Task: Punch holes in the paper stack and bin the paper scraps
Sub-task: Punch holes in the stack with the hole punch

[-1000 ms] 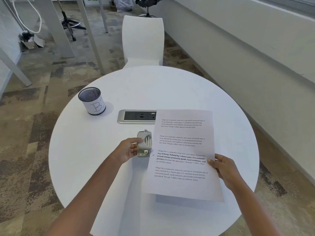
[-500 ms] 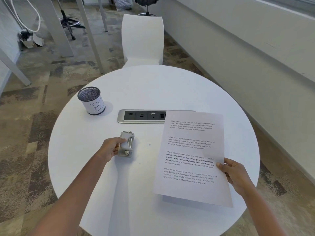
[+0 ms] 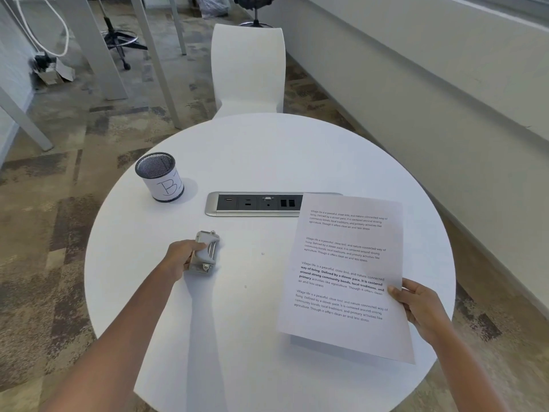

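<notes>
A grey metal hole punch [image 3: 206,252] sits on the white round table [image 3: 267,150], left of centre. My left hand [image 3: 182,257] grips it from its left side. The printed paper stack [image 3: 344,272] is held slightly above the table on the right, its near edge lifted. My right hand [image 3: 421,307] pinches the stack's right edge, thumb on top. Two tiny paper scraps [image 3: 262,253] lie on the table between the punch and the paper. A black mesh cup [image 3: 160,176] with a white label stands at the back left.
A silver power and socket strip [image 3: 255,203] is set into the table's middle, its right end under the paper. A white chair [image 3: 248,66] stands behind the table. A wall runs along the right; desk legs and a stool stand far left.
The punch and paper have separated: my left hand drew the punch to the left, and my right hand carried the stack to the right. Small scraps now show on the table between them.
</notes>
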Demonstrator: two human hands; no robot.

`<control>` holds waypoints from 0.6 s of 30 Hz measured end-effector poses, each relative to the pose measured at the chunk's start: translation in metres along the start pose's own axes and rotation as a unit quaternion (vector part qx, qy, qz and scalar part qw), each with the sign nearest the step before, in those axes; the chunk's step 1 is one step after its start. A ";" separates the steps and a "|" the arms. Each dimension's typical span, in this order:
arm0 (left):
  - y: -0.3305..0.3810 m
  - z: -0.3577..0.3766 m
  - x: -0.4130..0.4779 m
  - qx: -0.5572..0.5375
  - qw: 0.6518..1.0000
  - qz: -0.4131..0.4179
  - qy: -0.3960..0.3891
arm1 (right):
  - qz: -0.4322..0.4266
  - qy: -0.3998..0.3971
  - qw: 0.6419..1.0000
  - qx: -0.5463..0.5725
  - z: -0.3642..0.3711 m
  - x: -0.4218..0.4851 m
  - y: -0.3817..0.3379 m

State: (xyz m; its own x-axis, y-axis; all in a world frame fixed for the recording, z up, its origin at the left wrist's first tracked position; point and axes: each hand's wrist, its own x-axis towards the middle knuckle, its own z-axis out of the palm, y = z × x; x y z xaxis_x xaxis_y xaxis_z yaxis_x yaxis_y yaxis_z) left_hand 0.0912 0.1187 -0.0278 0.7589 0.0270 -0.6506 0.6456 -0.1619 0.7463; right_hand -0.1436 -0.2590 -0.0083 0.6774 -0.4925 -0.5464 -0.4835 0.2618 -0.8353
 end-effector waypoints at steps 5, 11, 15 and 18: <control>-0.002 -0.001 0.007 0.051 0.998 0.027 0.030 | 0.002 0.007 1.000 0.006 -0.003 0.001 0.000; -0.003 0.002 0.007 0.273 0.953 0.094 0.094 | 0.005 0.018 1.000 0.014 -0.008 0.003 -0.001; -0.004 0.007 0.006 0.339 0.928 0.101 0.115 | 0.006 0.023 1.000 0.020 -0.012 0.004 -0.001; -0.004 0.007 0.002 0.350 0.921 0.115 0.122 | 0.007 0.027 0.999 0.022 -0.011 0.002 0.001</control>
State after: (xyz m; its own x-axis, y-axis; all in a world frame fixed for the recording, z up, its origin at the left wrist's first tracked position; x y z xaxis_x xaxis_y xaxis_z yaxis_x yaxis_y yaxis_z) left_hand 0.0899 0.1129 -0.0332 0.9209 0.1199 -0.3709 0.3163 -0.7858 0.5314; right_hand -0.1484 -0.2689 -0.0092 0.6390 -0.5328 -0.5548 -0.4674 0.3040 -0.8302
